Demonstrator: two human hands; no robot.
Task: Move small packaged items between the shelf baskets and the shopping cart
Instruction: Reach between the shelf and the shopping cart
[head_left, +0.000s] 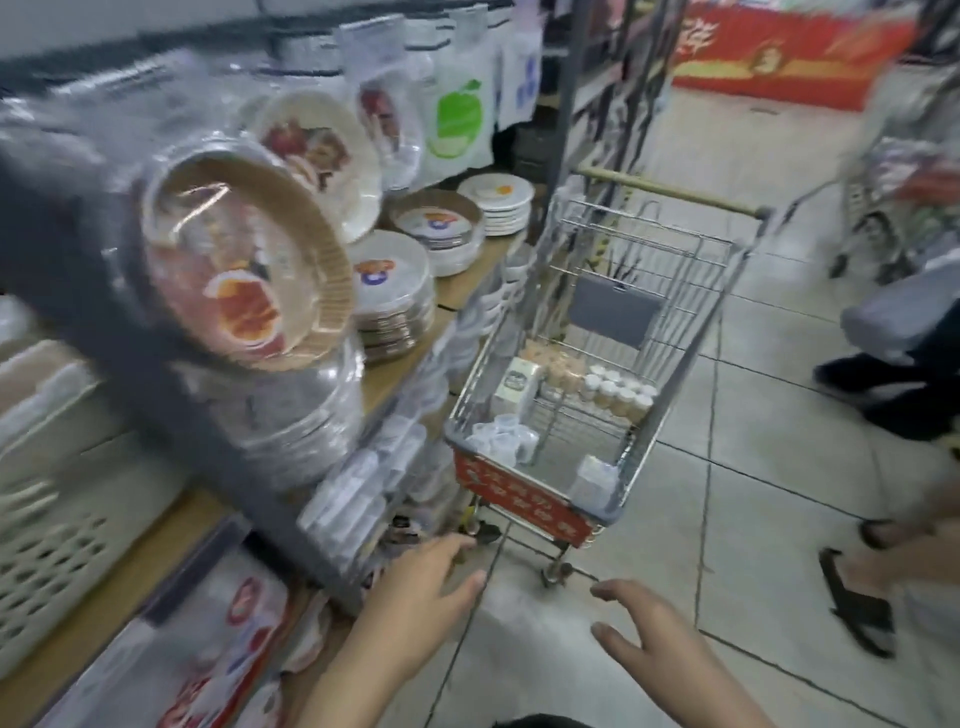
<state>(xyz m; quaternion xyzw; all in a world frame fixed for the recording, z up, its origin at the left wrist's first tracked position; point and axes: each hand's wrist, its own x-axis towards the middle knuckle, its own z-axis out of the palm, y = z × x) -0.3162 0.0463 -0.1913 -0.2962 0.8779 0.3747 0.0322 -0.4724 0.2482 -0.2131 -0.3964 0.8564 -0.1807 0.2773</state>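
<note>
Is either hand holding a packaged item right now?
No, the left hand and right hand both reach forward with spread, empty fingers, short of the shopping cart.

Both bare forearms reach forward toward the shopping cart (587, 374), stopping short of its near end. Left hand (415, 592): palm down, fingers (452, 545) extended, holding nothing. Right hand (654, 639): fingers loosely spread and relaxed, likewise holding nothing.
</note>
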